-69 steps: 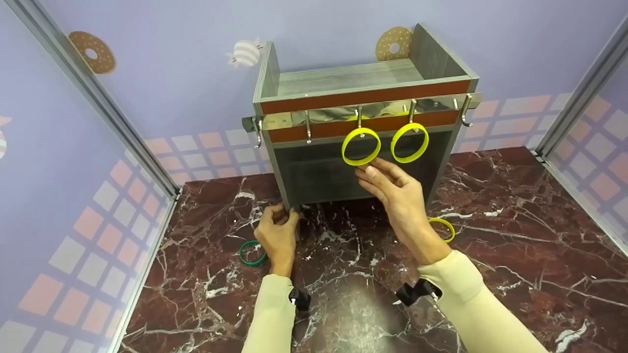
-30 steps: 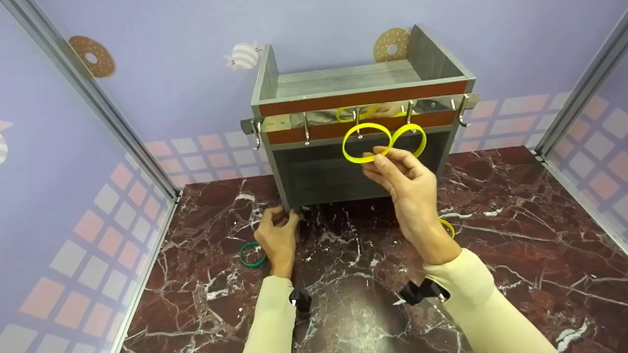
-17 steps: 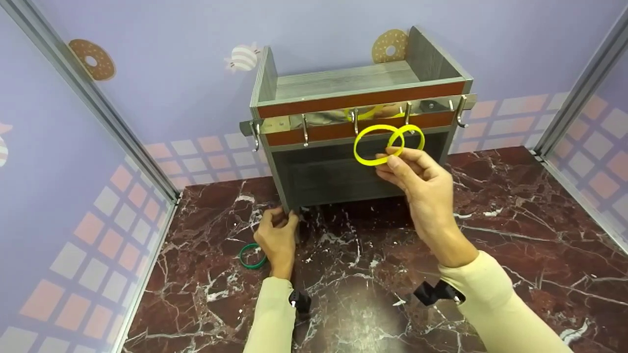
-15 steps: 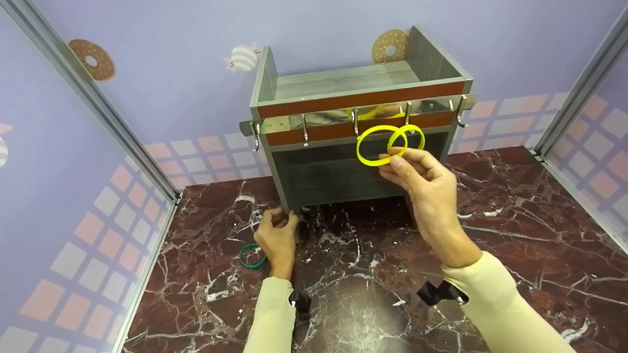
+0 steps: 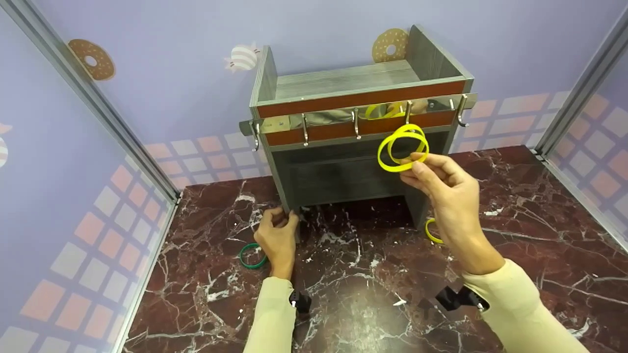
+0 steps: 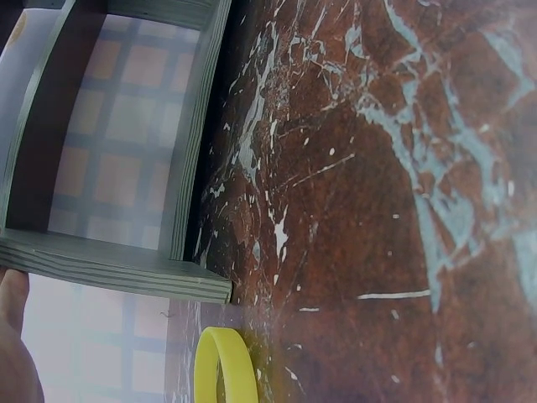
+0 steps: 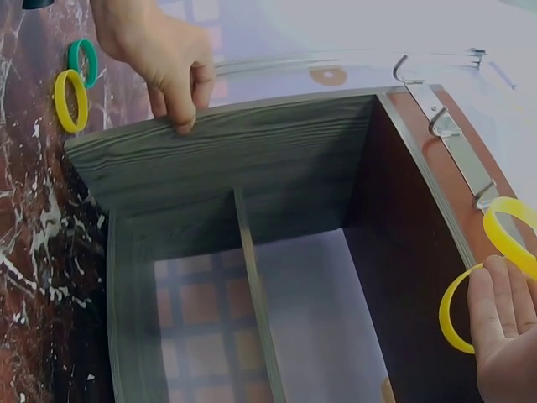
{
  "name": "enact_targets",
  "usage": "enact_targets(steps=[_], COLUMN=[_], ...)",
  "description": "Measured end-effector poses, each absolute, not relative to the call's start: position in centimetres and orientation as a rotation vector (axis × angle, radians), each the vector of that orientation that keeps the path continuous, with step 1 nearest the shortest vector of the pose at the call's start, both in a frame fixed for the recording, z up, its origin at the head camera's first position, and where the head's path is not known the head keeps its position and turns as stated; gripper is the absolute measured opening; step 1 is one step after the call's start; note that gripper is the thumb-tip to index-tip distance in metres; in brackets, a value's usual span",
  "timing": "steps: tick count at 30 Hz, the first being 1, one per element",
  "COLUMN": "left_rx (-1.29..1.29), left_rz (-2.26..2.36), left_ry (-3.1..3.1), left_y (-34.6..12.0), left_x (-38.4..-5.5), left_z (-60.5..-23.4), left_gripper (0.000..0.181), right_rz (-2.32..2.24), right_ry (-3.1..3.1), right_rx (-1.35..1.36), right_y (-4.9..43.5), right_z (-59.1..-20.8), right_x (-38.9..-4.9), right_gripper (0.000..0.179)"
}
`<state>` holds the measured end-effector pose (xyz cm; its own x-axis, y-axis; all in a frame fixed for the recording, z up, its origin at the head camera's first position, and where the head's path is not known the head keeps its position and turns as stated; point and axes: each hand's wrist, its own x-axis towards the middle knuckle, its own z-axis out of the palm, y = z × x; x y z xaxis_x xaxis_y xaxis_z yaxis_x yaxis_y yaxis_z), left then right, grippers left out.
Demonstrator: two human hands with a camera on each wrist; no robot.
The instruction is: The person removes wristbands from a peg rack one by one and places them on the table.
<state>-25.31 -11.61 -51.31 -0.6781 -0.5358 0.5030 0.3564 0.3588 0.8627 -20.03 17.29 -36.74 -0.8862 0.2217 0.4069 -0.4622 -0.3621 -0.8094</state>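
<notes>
My right hand (image 5: 454, 201) pinches a yellow ring (image 5: 380, 156) between thumb and fingers, in front of the hook rail (image 5: 333, 116). Behind it and overlapping in the head view, a second yellow ring (image 5: 407, 126) hangs at a hook right of the middle. My left hand (image 5: 277, 238) grips the lower front edge of the grey wooden shelf unit (image 5: 282, 181); the right wrist view shows the left hand (image 7: 172, 71) with fingers over the side panel's edge. A green ring (image 5: 251, 265) lies on the table beside my left hand.
Another yellow ring (image 5: 431, 235) lies by the shelf's right foot, partly behind my right hand. A yellow ring (image 7: 71, 101) sits next to the green one in the right wrist view. Other metal hooks (image 5: 305, 130) stick out from the rail. Panelled walls (image 5: 162, 88) enclose the marble-patterned table (image 5: 353, 274).
My right hand has carried the yellow ring from the middle hook to the right, over the other hanging ring. The left hand stays on the shelf.
</notes>
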Motion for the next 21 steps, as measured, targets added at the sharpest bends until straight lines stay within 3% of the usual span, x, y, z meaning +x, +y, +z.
enact_targets(steps=[21], left_rx=[0.174], left_rz=[-1.417], left_ry=[-1.831], left_y=[-11.6], left_x=[-25.6], left_z=[-51.5], left_gripper=[0.014], right_rz=[2.262], right_ry=[-1.462], right_rx=[0.174], right_y=[21.5], right_z=[-39.6], right_x=[-18.8], right_gripper=[0.025])
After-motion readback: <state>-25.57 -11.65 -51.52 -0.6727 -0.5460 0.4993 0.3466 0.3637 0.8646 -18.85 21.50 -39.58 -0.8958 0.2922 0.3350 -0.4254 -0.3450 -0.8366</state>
